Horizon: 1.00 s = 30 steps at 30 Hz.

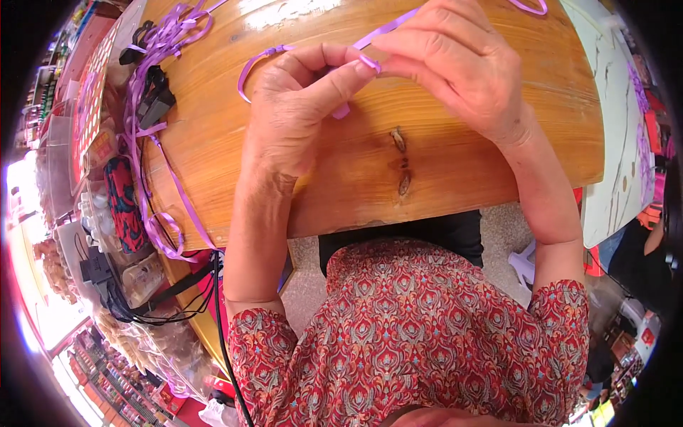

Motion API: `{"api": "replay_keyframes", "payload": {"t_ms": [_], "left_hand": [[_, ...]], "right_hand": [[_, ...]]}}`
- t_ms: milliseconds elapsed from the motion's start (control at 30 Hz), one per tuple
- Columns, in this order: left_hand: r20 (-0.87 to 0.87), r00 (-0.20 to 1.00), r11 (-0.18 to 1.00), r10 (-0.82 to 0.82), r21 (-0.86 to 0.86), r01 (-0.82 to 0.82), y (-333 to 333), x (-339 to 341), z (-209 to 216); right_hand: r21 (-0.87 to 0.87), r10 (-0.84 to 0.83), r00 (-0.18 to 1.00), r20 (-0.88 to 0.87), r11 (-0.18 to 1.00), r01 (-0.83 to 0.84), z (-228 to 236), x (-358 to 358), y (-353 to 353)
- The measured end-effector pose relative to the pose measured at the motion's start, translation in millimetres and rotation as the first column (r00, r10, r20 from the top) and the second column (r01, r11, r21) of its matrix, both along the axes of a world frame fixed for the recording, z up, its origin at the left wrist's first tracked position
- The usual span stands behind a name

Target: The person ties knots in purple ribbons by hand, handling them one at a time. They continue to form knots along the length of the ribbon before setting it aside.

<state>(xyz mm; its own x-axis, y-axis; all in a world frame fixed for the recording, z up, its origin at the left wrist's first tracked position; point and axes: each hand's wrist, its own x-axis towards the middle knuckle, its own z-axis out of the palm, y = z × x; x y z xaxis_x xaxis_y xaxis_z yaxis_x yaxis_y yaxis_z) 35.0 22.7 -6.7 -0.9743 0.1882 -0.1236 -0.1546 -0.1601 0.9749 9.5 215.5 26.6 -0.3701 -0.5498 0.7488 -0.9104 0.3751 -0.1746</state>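
Observation:
Over the wooden table [455, 171], both my hands work on a narrow purple ribbon [388, 28]. My left hand [302, 96] is closed, pinching the ribbon between thumb and forefinger, with a bit of it lying across the thumb tip. A short end hangs below those fingers, and a knotted stretch curves out behind the hand. Close to its fingertips, my right hand [462, 60] is closed in a pinch on the same ribbon. The right hand's fingers partly hide the exact grip.
A tangle of purple ribbon [171, 35] runs down the table's left side, beside a black plug adapter [156, 99]. Black cables [213, 285] hang past the left edge. A white marble-patterned table [612, 128] adjoins at right. A person in dark clothing [629, 263] is beyond it.

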Motion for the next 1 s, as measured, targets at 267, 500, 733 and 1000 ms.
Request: {"api": "replay_keyframes", "payload": {"t_ms": [267, 500, 733, 1000], "left_hand": [[-0.087, 0.988, 0.992, 0.128, 0.011, -0.127, 13.8, 2.7, -3.6], [-0.119, 0.986, 0.991, 0.114, 0.086, -0.104, 15.0, 4.2, -6.2], [-0.175, 0.982, 0.964, 0.065, 0.265, -0.017, 12.1, 3.8, -10.3], [-0.067, 0.997, 0.851, -0.041, 0.521, 0.07, 11.5, -1.3, -17.2]], "right_hand": [[-0.234, 0.095, 0.893, 0.44, 0.972, 0.013, 2.9, 4.4, -1.2], [-0.298, 0.149, 0.682, 0.716, 0.949, 0.105, -1.8, 6.9, -6.0], [-0.622, 0.619, 0.067, 0.783, 0.774, 0.115, -28.9, -7.1, -1.7], [-0.595, 0.576, 0.179, 0.798, 0.8, 0.078, -28.2, -2.5, -7.1]]}}
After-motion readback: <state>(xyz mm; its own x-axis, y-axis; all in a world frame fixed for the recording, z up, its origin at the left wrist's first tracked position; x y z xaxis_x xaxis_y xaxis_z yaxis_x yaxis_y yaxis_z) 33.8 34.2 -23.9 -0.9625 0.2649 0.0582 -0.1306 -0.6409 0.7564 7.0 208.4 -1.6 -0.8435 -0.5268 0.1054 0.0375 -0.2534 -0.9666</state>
